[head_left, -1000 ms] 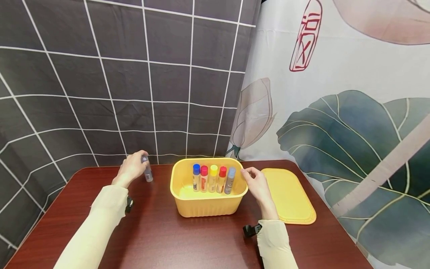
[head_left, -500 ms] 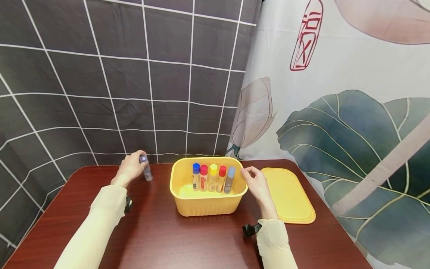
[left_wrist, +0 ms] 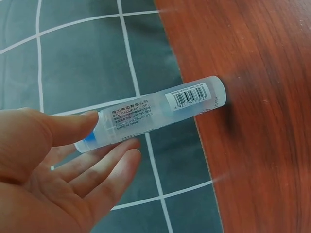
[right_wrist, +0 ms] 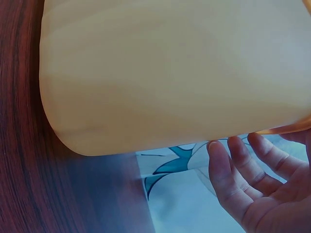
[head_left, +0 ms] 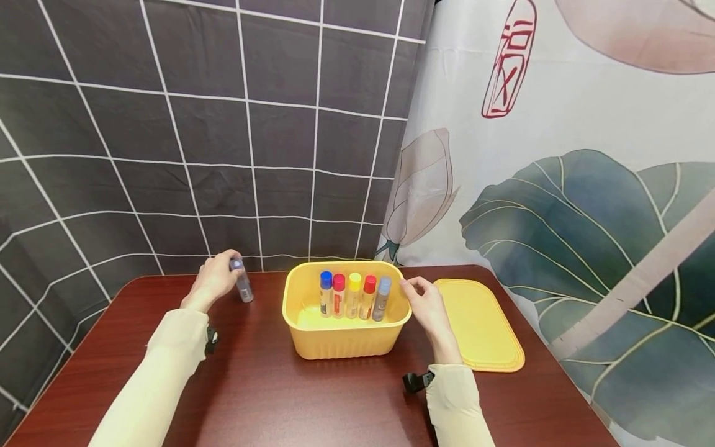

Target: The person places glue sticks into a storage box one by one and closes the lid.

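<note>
My left hand [head_left: 211,277] pinches the capped end of a clear glue tube [left_wrist: 160,113] between thumb and fingers. The tube leans over the table's far left part, its lower end near the surface; whether it touches cannot be told. A printed label and barcode show along its side. My right hand [head_left: 429,307] holds the right rim of a yellow plastic box [head_left: 346,345], fingertips against its outer wall in the right wrist view. Inside stand several similar tubes in a row, capped blue [head_left: 326,280], red [head_left: 338,283], yellow [head_left: 354,283], red [head_left: 369,284] and pale blue [head_left: 384,286].
A yellow lid [head_left: 483,326] lies flat on the dark red-brown table [head_left: 268,403], right of the box. Behind the table hang a grey gridded cloth [head_left: 285,136] and a white cloth with printed leaves [head_left: 581,230].
My left hand has shifted slightly left, and the top of the glue tube leans further left. The right hand and the box stay where they were.
</note>
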The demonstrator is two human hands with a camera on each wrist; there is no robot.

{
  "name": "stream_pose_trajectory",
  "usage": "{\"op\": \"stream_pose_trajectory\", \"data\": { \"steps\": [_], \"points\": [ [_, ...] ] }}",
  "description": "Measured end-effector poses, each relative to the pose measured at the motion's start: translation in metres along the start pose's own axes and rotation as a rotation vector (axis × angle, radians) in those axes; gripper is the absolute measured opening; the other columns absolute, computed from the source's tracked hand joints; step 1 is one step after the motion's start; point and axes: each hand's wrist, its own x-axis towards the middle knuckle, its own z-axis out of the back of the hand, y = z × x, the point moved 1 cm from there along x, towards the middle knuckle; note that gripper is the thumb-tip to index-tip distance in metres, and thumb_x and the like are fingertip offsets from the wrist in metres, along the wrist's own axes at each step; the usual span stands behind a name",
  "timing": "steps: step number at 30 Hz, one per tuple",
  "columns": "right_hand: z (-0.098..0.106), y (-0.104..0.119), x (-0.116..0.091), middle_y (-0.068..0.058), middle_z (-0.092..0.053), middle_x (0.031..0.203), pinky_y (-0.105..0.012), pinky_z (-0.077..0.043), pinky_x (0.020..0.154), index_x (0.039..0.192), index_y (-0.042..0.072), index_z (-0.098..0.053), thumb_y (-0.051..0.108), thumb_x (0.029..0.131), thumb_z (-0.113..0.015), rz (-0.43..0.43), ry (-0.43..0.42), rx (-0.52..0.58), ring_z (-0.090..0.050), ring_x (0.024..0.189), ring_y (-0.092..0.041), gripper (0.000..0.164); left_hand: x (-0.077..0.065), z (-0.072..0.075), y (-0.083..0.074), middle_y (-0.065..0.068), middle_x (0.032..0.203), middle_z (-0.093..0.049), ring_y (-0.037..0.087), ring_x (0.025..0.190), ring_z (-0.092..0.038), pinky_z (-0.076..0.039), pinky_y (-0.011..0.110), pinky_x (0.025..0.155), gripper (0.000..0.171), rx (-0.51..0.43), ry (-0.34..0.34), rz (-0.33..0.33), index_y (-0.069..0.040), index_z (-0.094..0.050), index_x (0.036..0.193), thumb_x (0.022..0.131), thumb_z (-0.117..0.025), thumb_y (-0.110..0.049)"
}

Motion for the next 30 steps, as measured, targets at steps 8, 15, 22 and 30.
{"op": "stream_pose_trajectory", "data": {
  "steps": [8,15,22,30],
  "points": [
    [0.000,0.000,0.001,-0.017,-0.063,0.098,-0.032,-0.044,0.072,0.103,0.002,-0.068,0.032,0.097,-0.060,0.000,0.002,-0.001,-0.053,0.088,-0.026,0.032,-0.002,0.016,-0.013,0.027,0.098,-0.065,0.044,0.084,-0.061,-0.045,0.056,0.072,0.025,0.006,-0.054,-0.041,0.002,-0.059,0.113,0.089,-0.064,-0.006],
    [0.000,-0.001,0.002,-0.016,-0.063,0.098,-0.032,-0.044,0.073,0.104,0.000,-0.068,0.031,0.097,-0.060,0.006,0.002,0.005,-0.053,0.088,-0.026,0.033,-0.003,0.026,-0.031,0.024,0.095,-0.067,0.042,0.080,-0.061,-0.045,0.054,0.070,0.026,0.011,-0.091,-0.092,0.001,-0.060,0.112,0.088,-0.066,-0.006],
    [-0.001,-0.002,0.002,-0.015,-0.062,0.099,-0.033,-0.044,0.074,0.105,0.000,-0.067,0.033,0.097,-0.060,-0.010,0.003,0.000,-0.053,0.090,-0.026,0.034,-0.002,0.033,-0.050,0.022,0.095,-0.067,0.035,0.075,-0.059,-0.045,0.048,0.065,0.025,0.004,-0.109,-0.143,0.001,-0.061,0.113,0.090,-0.066,-0.006],
    [-0.001,-0.002,0.001,-0.012,-0.061,0.092,-0.033,-0.043,0.072,0.102,0.001,-0.068,0.031,0.096,-0.061,0.006,-0.007,0.000,-0.052,0.087,-0.025,0.032,-0.006,0.039,-0.073,0.018,0.092,-0.067,0.032,0.072,-0.057,-0.043,0.046,0.062,0.025,-0.007,-0.135,-0.188,-0.001,-0.062,0.113,0.090,-0.067,-0.007]
  ]
}}
